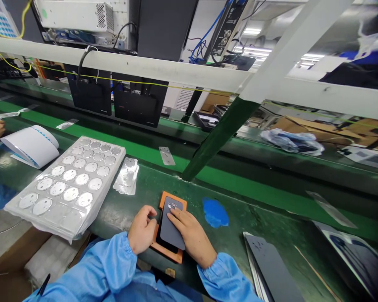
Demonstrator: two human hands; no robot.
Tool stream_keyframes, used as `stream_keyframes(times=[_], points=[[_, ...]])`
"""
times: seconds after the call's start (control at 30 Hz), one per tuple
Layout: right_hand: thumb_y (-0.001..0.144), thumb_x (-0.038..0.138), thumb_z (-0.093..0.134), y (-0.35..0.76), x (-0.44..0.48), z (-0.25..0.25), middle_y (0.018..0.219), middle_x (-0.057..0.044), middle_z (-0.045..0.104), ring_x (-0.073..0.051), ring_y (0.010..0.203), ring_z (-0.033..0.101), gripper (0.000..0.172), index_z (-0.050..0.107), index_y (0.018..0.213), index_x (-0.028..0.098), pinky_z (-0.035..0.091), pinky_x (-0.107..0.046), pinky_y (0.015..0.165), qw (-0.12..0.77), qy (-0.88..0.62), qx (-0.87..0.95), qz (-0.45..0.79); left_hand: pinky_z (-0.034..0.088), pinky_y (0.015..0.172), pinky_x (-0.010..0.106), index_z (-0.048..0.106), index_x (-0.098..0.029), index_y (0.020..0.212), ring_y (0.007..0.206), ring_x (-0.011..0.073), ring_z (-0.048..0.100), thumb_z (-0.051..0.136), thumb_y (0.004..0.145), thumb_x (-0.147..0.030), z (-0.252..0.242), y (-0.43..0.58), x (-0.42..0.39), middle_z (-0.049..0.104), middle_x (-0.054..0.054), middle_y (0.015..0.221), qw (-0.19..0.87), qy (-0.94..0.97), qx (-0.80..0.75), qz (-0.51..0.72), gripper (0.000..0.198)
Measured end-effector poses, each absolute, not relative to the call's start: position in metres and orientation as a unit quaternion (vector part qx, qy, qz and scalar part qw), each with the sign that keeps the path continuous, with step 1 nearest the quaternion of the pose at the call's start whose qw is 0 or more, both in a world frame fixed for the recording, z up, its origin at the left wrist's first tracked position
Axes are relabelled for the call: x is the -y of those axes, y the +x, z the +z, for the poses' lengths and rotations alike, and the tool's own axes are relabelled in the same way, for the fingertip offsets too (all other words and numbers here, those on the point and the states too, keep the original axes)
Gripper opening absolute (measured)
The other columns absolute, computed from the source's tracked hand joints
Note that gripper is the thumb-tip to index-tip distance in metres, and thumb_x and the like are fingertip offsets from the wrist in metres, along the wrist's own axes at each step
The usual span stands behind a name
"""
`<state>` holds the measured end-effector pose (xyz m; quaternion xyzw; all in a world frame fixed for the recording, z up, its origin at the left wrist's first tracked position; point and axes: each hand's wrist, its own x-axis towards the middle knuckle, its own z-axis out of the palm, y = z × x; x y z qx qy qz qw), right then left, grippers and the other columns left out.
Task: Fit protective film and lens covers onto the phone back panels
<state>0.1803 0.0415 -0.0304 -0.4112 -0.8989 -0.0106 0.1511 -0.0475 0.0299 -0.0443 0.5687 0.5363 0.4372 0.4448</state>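
Head cam: R hand (192,237) flat on thin gray sheet (171,226), grip apart; L hand (141,230) grip unclear. Looks light, flimsy; hold by edges.

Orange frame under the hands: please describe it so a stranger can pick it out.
On the green workbench, right of the clear tray of metal discs, are the left hand and right hand. Beneath them lies the orange frame, the only orange thing, holding a dark grey sheet.

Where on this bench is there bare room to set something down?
Green bench shows between the blue pad and the dark sheets, and behind the orange jig. It's crowded around the left hand, right hand and the tray of metal discs.
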Motion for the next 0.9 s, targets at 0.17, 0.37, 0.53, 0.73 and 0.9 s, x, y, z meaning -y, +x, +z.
stream_keyframes(times=[0.17,0.37,0.53,0.73,0.9], points=[[0.092,0.013,0.046,0.180,-0.043,-0.029,0.143,-0.011,0.054,-0.024,0.131,0.051,0.048,0.056,0.137,0.024,0.042,-0.050,0.110,0.140,-0.418,0.898,0.008,0.045,0.078,0.030,0.059,-0.022,0.102,0.078,0.0151,0.056,0.052,0.082,-0.015,-0.040,-0.049,-0.031,0.062,0.002,0.098,0.427,0.574,-0.542,0.442,0.022],[0.089,0.014,0.049,0.175,-0.048,-0.025,0.141,-0.012,0.055,-0.026,0.130,0.053,0.047,0.058,0.135,0.021,0.041,-0.050,0.110,0.119,-0.428,0.895,0.035,0.046,0.081,0.033,0.058,-0.022,0.101,0.089,0.0185,0.058,0.050,0.082,-0.010,-0.033,-0.049,-0.031,0.062,0.003,0.100,0.367,0.618,-0.534,0.445,0.024],[0.085,0.026,0.059,0.178,-0.037,-0.008,0.149,-0.016,0.046,-0.029,0.140,0.041,0.058,0.051,0.142,0.016,0.027,-0.054,0.117,0.088,-0.413,0.903,0.083,0.044,0.095,0.040,0.061,-0.022,0.101,0.106,0.0226,0.054,0.049,0.081,-0.006,-0.025,-0.047,-0.043,0.065,0.006,0.105,0.292,0.709,-0.485,0.421,0.028],[0.085,0.069,0.053,0.184,-0.057,0.033,0.142,-0.012,0.055,-0.029,0.133,0.049,0.068,0.057,0.137,0.024,0.027,-0.050,0.116,0.035,-0.392,0.903,0.171,0.036,0.098,0.052,0.067,-0.026,0.109,0.114,0.0289,0.045,0.061,0.083,-0.020,-0.028,-0.033,-0.040,0.066,0.003,0.120,0.212,0.823,-0.444,0.284,0.027],[0.103,0.044,0.021,0.132,-0.117,0.019,0.137,-0.009,0.060,-0.024,0.132,0.048,0.052,0.061,0.129,0.024,0.025,-0.049,0.115,0.091,-0.546,0.830,0.072,0.035,0.091,0.052,0.070,-0.026,0.103,0.108,0.0281,0.045,0.061,0.086,-0.025,-0.035,-0.028,-0.031,0.066,0.004,0.122,0.178,0.818,-0.480,0.263,0.019]])
